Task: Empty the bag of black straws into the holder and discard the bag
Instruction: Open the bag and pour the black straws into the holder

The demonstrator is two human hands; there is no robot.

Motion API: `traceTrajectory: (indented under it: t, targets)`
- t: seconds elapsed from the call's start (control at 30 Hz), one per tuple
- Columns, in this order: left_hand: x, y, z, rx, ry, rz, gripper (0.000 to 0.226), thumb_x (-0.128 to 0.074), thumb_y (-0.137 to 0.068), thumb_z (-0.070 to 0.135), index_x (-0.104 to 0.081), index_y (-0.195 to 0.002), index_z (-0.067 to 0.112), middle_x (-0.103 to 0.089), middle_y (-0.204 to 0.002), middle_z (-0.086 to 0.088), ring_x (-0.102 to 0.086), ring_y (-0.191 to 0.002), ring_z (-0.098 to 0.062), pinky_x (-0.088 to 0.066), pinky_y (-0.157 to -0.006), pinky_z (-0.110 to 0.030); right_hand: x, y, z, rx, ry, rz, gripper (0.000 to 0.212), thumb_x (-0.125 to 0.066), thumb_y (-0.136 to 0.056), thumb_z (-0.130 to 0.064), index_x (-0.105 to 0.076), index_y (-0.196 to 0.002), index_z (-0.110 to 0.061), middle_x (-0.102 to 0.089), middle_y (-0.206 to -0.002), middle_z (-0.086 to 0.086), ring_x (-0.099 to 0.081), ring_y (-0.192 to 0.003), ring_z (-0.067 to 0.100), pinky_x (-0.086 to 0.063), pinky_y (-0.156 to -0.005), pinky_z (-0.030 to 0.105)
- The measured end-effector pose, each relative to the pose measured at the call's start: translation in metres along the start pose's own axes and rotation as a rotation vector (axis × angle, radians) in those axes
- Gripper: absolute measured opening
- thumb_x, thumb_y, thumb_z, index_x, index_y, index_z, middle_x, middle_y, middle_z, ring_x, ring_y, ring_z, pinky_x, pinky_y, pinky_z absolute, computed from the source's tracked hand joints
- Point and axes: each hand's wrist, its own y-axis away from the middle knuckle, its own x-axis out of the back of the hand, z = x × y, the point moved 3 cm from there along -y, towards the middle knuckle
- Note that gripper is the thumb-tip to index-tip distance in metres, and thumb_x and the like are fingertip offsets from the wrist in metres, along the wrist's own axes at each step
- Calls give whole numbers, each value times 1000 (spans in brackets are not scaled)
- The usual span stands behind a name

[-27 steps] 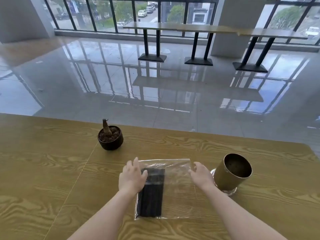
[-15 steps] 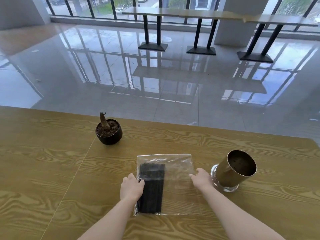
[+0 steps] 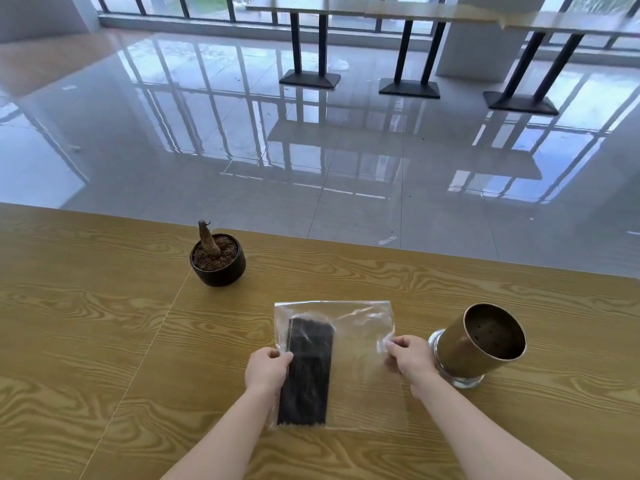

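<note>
A clear plastic bag (image 3: 360,327) lies flat on the wooden table (image 3: 104,341), with a bundle of black straws (image 3: 306,379) inside along its left side. My left hand (image 3: 266,370) pinches the bag's left edge beside the straws. My right hand (image 3: 410,358) pinches the right edge, where the plastic is crinkled. A gold metal holder (image 3: 481,342) with a glass base stands upright just right of my right hand, its inside dark and without straws.
A small black pot (image 3: 218,259) with a bare brown stem stands at the far left of the bag. The table's far edge runs behind it, with glossy floor and tall black-legged tables (image 3: 308,46) beyond.
Both hands slid back along the bag's sides toward me and closed into pinches on its edges. The camera tilted further down.
</note>
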Motion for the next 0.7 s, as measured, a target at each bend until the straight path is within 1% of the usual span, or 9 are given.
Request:
traceTrajectory:
  t: [0.07, 0.1, 0.2, 0.27, 0.37, 0.43, 0.57, 0.63, 0.7]
  targets:
    - [4, 3, 5, 19, 166, -63, 23, -64, -93, 24, -65, -78, 6, -67, -74, -7, -58, -65, -20, -48, -63, -33, 3, 1, -6, 4, -142, -27, 8, -62, -95, -1, -63, -88, 2, -62, -73, 15, -61, -57, 25, -57, -63, 40]
    - [8, 4, 8, 20, 236, -107, 23, -62, -95, 24, -66, -82, 5, -67, -75, -8, -58, -66, -20, -49, -64, -34, 5, 2, -10, 18, -175, -35, 6, -62, -95, 0, -63, -91, 4, -62, -76, 16, -62, -59, 25, -59, -64, 40]
    - [24, 12, 21, -14, 396, -238, 23, -60, -97, 26, -66, -88, 7, -71, -73, -7, -66, -65, -22, -52, -62, -35, 14, 6, -27, 74, -226, -44, 6, -65, -93, 1, -65, -97, 5, -65, -80, 15, -65, -60, 24, -60, -56, 34]
    - [35, 19, 29, -31, 559, -316, 17, -61, -98, 22, -65, -92, 7, -75, -83, -12, -72, -71, -25, -56, -61, -36, 18, 12, -40, 111, -247, -56, 11, -67, -91, 2, -65, -102, 1, -66, -86, 17, -67, -61, 24, -60, -56, 33]
    - [46, 29, 40, -37, 750, -384, 18, -61, -96, 14, -67, -106, -1, -75, -98, -20, -73, -77, -27, -60, -59, -34, 22, 20, -56, 181, -239, -66, 23, -69, -90, 2, -62, -110, -6, -68, -86, 20, -68, -60, 22, -61, -57, 34]
    - [51, 36, 46, -32, 832, -400, 23, -61, -95, 10, -67, -113, -4, -75, -99, -21, -73, -78, -27, -60, -61, -35, 23, 26, -65, 230, -191, -52, 28, -69, -90, 1, -60, -115, -8, -69, -82, 20, -68, -58, 21, -60, -57, 34]
    - [59, 47, 57, -45, 914, -425, 24, -58, -97, 10, -65, -119, 4, -73, -104, -23, -72, -83, -32, -61, -67, -42, 24, 36, -78, 304, -98, -13, 35, -68, -93, -7, -57, -126, -10, -68, -94, 24, -71, -60, 22, -58, -56, 30]
    - [61, 52, 61, -81, 942, -447, 23, -56, -98, 9, -65, -119, 6, -73, -104, -23, -73, -80, -31, -61, -65, -42, 25, 45, -85, 390, 55, 53, 44, -70, -93, -16, -54, -133, -9, -65, -102, 16, -72, -76, 25, -60, -70, 36]
    - [62, 58, 67, -126, 942, -452, 24, -56, -98, 10, -66, -119, 7, -74, -105, -21, -73, -80, -28, -60, -62, -39, 24, 58, -95, 605, 367, 212, 54, -74, -89, -20, -53, -136, -7, -60, -120, 11, -63, -104, 28, -52, -94, 46]
